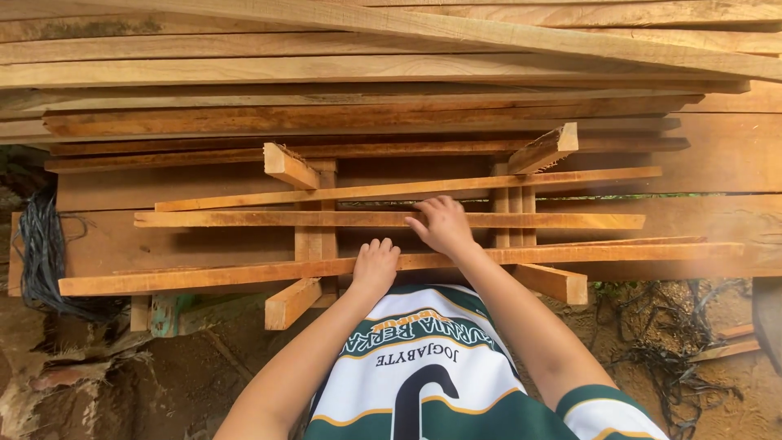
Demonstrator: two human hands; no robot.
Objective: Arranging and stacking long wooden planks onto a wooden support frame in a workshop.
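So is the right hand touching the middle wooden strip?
Touching. The head view shows the right hand with fingers resting flat on the middle strip, no gap visible.

Soft, even daylight fills the scene, bright on the pale planks (391, 73) at the top and without hard glare. Shadows are shallow and dark only in the gaps between the stacked boards and under the slats (391, 220). The wide lens bows the long boards toward the edges. Focus is fairly sharp throughout, with slight softness at the corners.
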